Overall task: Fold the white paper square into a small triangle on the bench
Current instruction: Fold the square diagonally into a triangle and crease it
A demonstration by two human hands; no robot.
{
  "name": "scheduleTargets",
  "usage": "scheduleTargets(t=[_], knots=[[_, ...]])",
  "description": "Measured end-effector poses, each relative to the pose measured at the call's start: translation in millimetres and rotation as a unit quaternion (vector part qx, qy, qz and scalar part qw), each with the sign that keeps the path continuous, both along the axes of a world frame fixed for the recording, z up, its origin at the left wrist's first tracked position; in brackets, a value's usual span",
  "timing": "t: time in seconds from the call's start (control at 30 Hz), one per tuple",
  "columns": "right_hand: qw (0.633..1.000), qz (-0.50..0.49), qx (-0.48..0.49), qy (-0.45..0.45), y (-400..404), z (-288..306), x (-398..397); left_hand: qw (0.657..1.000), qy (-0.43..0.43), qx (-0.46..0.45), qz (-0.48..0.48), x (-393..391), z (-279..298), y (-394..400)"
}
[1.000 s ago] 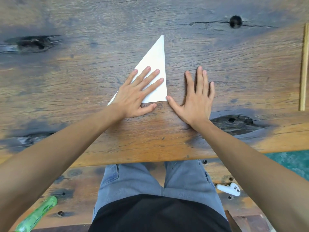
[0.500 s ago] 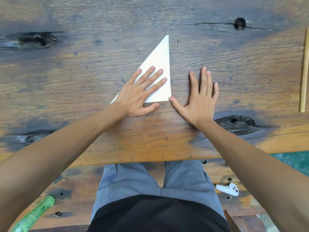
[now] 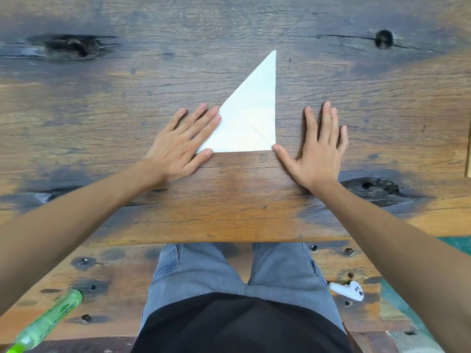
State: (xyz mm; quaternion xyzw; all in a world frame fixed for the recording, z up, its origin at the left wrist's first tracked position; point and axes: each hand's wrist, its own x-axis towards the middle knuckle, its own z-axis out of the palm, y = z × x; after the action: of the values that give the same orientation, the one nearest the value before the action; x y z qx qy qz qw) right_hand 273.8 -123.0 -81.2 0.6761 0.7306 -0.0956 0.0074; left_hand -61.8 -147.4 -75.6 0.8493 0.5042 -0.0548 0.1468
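One creased white paper triangle (image 3: 254,115), seemingly flat

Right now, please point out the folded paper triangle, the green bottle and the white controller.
folded paper triangle (image 3: 251,115): head view, middle of its top face.
green bottle (image 3: 48,321): head view, middle of its body, lower left.
white controller (image 3: 348,290): head view, middle of its body, beside the person's right leg.

Matt creased white paper (image 3: 251,118); worn, knotty varnished wood bench (image 3: 229,200).

White paper (image 3: 252,118) folded into triangle, creased, flat on wooden bench (image 3: 229,200).
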Motion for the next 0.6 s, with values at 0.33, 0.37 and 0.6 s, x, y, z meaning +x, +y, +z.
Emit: scheduleTargets(t=[0.33, 0.37, 0.6], knots=[[0.981, 0.182, 0.039, 0.059, 15, 33, -32, 0.944, -0.057, 0.028, 0.323, 101, 22, -31], [0.962, 0.261, 0.045, 0.068, 21, 36, -42, 0.935, -0.05, 0.022, 0.351, 111, 20, -33], [0.863, 0.505, -0.007, 0.025, 61, 19, -86, 0.886, -0.008, 0.021, 0.464, 138, -5, -45]])
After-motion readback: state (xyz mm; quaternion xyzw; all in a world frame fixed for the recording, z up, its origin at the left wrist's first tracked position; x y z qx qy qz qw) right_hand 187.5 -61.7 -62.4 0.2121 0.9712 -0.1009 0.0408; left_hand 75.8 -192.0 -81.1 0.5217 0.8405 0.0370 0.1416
